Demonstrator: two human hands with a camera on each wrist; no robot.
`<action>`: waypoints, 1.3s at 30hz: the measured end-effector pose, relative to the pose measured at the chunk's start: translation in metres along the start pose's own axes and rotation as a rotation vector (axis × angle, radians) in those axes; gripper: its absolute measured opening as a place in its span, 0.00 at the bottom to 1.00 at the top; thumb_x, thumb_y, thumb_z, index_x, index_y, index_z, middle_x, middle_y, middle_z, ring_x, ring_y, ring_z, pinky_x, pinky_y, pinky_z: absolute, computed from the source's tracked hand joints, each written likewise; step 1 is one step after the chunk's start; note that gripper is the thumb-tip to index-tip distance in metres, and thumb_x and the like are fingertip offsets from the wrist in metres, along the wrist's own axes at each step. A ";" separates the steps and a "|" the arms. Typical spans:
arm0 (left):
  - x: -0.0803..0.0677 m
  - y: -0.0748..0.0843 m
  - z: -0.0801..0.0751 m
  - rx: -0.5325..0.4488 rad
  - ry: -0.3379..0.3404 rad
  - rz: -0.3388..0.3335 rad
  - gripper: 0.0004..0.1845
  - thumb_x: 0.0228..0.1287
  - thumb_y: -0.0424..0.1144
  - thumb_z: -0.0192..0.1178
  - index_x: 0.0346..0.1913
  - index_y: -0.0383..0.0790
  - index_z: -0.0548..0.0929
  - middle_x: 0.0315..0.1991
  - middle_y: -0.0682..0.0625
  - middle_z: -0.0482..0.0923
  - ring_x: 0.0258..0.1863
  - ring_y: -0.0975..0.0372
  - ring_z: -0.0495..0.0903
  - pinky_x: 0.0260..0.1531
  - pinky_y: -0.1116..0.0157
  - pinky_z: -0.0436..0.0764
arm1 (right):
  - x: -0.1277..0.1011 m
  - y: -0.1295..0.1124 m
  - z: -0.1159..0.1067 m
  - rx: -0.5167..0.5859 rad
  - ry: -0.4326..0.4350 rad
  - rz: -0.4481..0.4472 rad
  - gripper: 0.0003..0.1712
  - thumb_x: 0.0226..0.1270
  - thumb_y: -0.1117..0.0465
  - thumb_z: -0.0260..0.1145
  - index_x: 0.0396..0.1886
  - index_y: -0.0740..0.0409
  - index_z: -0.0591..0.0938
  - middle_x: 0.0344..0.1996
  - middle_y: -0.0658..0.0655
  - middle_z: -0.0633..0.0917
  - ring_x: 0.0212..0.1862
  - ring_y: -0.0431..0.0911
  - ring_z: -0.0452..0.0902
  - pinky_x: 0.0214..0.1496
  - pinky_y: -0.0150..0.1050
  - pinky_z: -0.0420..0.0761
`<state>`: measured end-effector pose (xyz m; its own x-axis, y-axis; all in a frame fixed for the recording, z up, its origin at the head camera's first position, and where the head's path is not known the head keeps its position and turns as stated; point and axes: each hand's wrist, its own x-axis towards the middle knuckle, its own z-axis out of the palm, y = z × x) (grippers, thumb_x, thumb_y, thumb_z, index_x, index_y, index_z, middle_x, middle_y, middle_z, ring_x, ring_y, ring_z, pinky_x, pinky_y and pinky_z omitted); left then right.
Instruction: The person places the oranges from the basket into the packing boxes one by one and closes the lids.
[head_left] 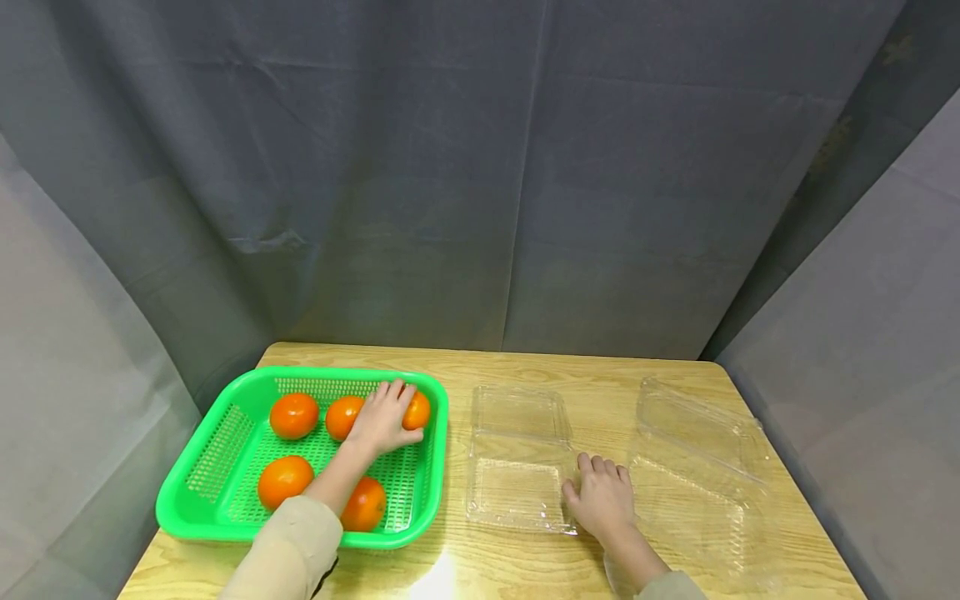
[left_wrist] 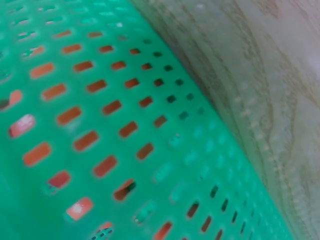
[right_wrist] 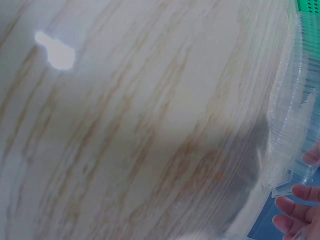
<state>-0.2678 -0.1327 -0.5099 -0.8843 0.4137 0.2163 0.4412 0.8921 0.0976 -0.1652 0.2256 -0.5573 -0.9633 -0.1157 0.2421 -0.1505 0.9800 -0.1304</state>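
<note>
A pale wooden table (head_left: 525, 367) is seen, closed in by grey curtains (head_left: 480, 167) at the back and both sides. A green basket (head_left: 217, 492) is set at nine o'clock on it, its long axis running from seven towards one o'clock, and five oranges are held inside. The orange (head_left: 417, 410) in the basket's far right corner is gripped by the left hand (head_left: 382, 417), fingers curled over it. At six o'clock, an open clear box (head_left: 513, 492) is lain on by the right hand (head_left: 602, 498), fingers flat and relaxed at its near right corner. A second clear box (head_left: 697, 467) is spread open at three o'clock.
</note>
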 end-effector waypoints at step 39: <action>0.024 0.070 -0.024 0.033 0.249 0.233 0.37 0.40 0.58 0.65 0.54 0.41 0.72 0.49 0.44 0.70 0.45 0.52 0.69 0.41 0.57 0.73 | 0.001 -0.002 -0.001 0.003 0.011 0.001 0.26 0.56 0.51 0.62 0.47 0.66 0.75 0.39 0.63 0.80 0.44 0.59 0.74 0.52 0.56 0.68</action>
<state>-0.2548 -0.0651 -0.4747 -0.6941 0.5535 0.4603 0.6183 0.7858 -0.0126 -0.1651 0.2235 -0.5559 -0.9610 -0.1125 0.2526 -0.1499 0.9796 -0.1337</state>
